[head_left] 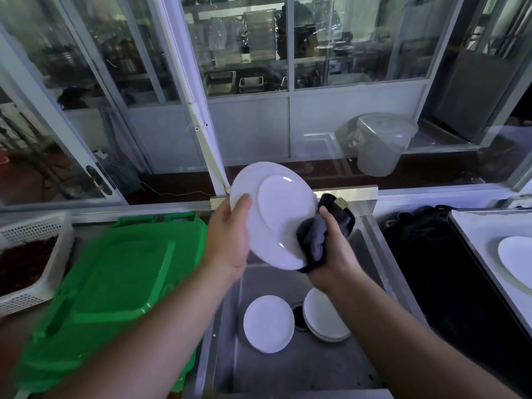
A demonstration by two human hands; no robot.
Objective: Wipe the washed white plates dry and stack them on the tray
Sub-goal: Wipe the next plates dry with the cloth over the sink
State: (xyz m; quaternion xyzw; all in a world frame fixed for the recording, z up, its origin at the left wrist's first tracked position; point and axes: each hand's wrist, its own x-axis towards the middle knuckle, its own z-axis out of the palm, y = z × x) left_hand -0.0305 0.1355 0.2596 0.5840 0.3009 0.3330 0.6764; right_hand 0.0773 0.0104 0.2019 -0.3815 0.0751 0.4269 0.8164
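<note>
Forearms, both mine, cross the near edge of the steel sink (374, 226), nearest item in view.

Item: left hand (230, 243), thumb curled over the rim of a white plate (270, 214), fingers behind it. Plate is held tilted, underside toward me, above the far half of the sink.

Item: right hand (331, 249), fingers closed on a dark cloth (316, 237) and pressing it to the plate's lower right rim.

Item: single plate (268, 323) on the sink floor, just left of the drain; a small stack of plates (322, 318) just right of it (still to be wiped, I judge).

Item: tray (466, 226) at the right edge of the counter, carrying one plate (515, 257).

Item: green plastic lids (115, 283) left of the sink; white basket (34, 234) beyond them at the left edge.

Risks, my judgement:
- Wet glaze, rim held at one point only; a hard stroke of the cloth could twist the plate out of my thumb.
- A drop lands on the plates below and chips both.
- Cloth covers only the lower rim; the centre may go to the tray damp.
</note>
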